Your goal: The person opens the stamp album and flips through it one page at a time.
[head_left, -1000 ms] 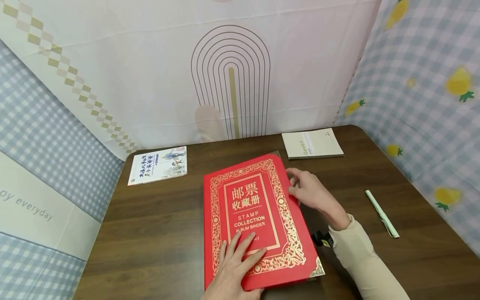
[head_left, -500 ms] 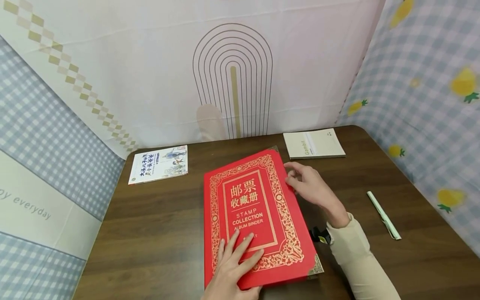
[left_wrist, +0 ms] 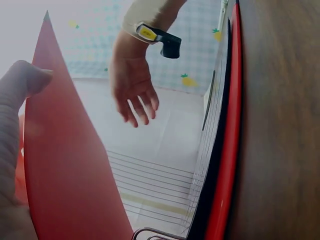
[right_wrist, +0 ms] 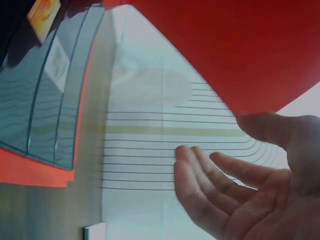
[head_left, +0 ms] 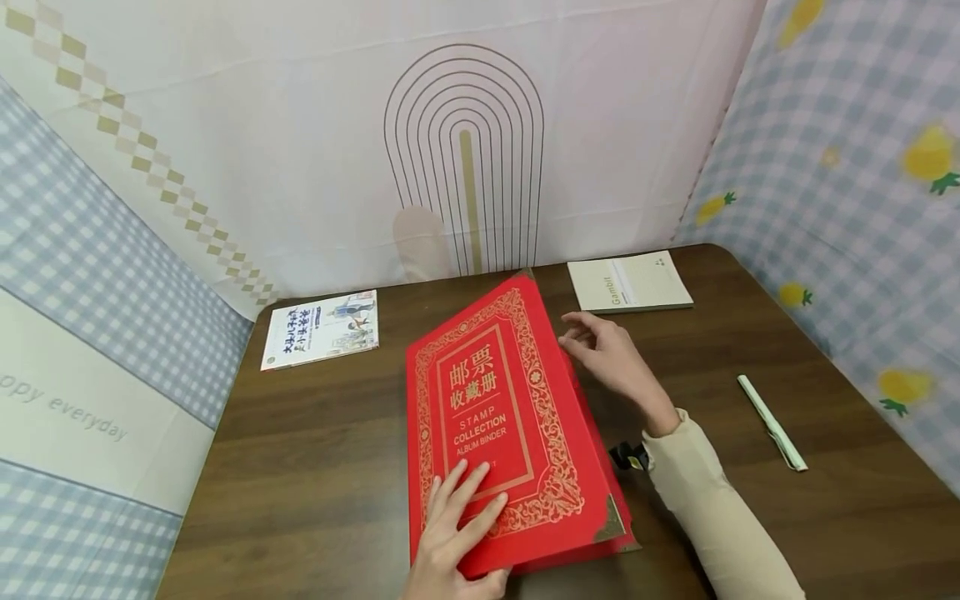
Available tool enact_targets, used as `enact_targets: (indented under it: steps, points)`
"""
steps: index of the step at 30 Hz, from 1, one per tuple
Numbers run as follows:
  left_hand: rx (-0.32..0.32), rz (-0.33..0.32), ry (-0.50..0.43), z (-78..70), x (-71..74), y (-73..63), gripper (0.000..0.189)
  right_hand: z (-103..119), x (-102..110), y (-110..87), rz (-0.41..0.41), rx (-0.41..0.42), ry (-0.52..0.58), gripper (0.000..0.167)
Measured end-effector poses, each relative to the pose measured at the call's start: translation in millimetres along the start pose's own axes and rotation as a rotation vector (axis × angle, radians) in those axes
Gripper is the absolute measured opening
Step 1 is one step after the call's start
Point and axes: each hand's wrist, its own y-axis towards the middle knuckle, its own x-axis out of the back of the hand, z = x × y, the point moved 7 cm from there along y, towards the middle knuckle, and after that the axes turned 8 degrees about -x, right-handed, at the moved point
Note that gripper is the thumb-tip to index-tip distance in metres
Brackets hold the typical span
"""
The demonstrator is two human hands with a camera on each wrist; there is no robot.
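A red stamp album [head_left: 517,467] with gold print lies on the table, its front cover raised along the right side. The left hand [head_left: 453,537] spreads its fingers over the cover near the lower edge. In the left wrist view its thumb [left_wrist: 37,80] wraps onto the cover's inner face, so it grips the cover. At the right edge is the right hand [head_left: 611,358]. The right wrist view has its thumb [right_wrist: 265,127] touching the cover's edge, other fingers loosely extended and holding nothing. Clear stamp pages [right_wrist: 67,115] show beneath the lifted cover.
On the dark wooden table [head_left: 315,467], a white picture book [head_left: 321,329] lies back left and a pale "Gambit" notebook [head_left: 630,282] back right. A light green pen [head_left: 771,421] lies at the right. Printed cloth walls [head_left: 300,125] border the table.
The album's cover has risen on its right side and tilts further leftward. The right hand has moved slightly left and away with the cover's edge; the left hand has shifted slightly left.
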Motion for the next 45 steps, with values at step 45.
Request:
enact_targets:
  steps: [45]
  points:
    - [-0.309,-0.525,-0.076,-16.9,55.6,-13.2,0.062,-51.1,-87.7,21.4,0.428,-0.071,-0.476,0.082]
